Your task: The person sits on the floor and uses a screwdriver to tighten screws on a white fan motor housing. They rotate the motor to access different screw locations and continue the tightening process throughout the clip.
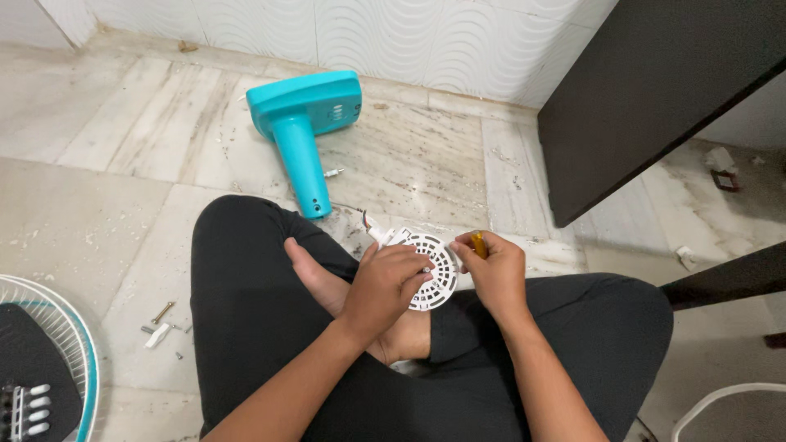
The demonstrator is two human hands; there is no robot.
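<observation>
Hands meet at the centre of the frame, over the lap of a person sitting cross-legged on the floor (98, 213) in black trousers. The left hand (385, 282) is curled over a round white vented cover (434, 270), fingers closed on its near edge and holding it tilted towards the camera. The right hand (495, 274) sits just right of the cover, touching its rim, and is closed around a small yellow tool (479, 244); only the tool's top shows above the fingers, so its kind cannot be told. Short wires (368, 225) stick out from the cover's upper left edge. A bare foot (315, 278) lies under the left hand, against the trousers.

In the upper left of the frame a turquoise fan base (307, 123) lies on its side on the marble floor, its column pointing down towards the knees. A small white plug (332, 173) lies just right of the column. At the lower left edge sits a round wire fan guard (57, 344) with a turquoise rim, and a dark panel with a row of white buttons (24, 409) lies over it. Between guard and left knee lie a few screws (162, 313) and a white plastic bit (157, 336). A dark table (655, 90) fills the upper right. A white curved rim (720, 401) shows at the lower right corner.
</observation>
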